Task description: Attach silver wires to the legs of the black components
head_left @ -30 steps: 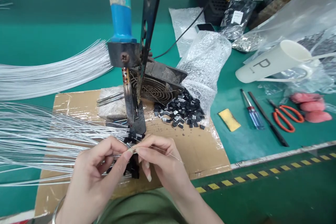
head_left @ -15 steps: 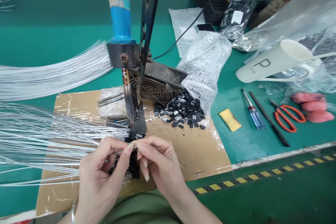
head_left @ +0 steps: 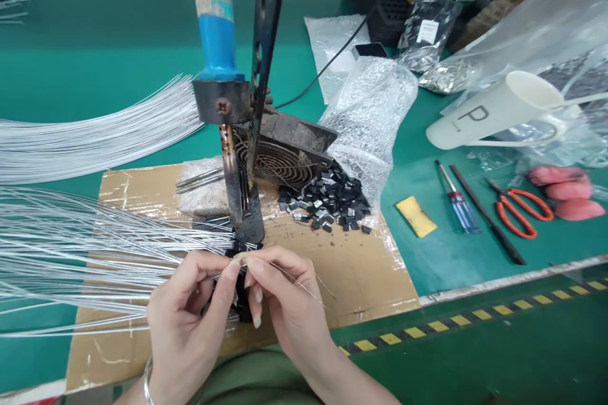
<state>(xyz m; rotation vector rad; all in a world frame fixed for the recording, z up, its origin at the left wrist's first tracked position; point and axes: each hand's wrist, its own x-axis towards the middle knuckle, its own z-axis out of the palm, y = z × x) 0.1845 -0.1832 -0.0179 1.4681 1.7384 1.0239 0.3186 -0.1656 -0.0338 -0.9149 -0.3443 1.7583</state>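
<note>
Your left hand [head_left: 190,316] and right hand [head_left: 280,294] pinch one thin wire [head_left: 304,286] at lower centre; its long axis slants down-right.

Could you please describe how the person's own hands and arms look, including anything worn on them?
Both hands are bare, with no gloves. The left hand has a thin silver bangle around its wrist. The right hand wears nothing, and its fingernails are long and unpainted. No sleeves show on either forearm. An olive-green garment shows between the arms.
</note>
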